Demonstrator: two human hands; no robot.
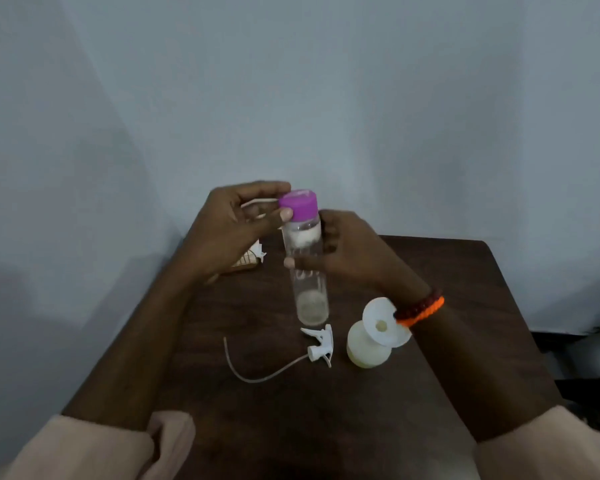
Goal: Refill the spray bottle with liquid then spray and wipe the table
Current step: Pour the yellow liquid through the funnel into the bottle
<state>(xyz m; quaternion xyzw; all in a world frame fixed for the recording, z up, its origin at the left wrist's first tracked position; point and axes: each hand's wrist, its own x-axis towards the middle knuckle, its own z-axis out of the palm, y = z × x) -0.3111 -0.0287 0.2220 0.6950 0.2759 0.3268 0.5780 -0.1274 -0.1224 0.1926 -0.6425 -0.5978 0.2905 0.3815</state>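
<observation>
At the lower left of the frame a peach-coloured sleeve [84,445] covers the person's left forearm. Just left of the frame centre, the left hand [229,233] has its fingers [286,213] curled round the purple plastic cap [298,204] of a clear plastic bottle [305,268], with the thumb and the index finger pinching the side of the cap. Behind this hand a cream-coloured cloth [248,263] lies on the dark brown wooden tabletop [326,427], partly hidden. The bottle stands almost upright in the centre of the frame, above the tabletop, and it is mostly empty; whether a little liquid sits at the bottom one cannot tell. Below it, on the tabletop, lies the white spray trigger head [321,344] with its thin tube [257,375] curving toward the left. The right hand [347,251] grasps the middle of the bottle, its fingers wrapped round the body. Right of centre, the pale yellow spray bottle [368,351] stands on the tabletop with a white funnel [383,322] in its neck. An orange and dark red braided bracelet [420,308] is on the right wrist, touching the rim of the funnel.
</observation>
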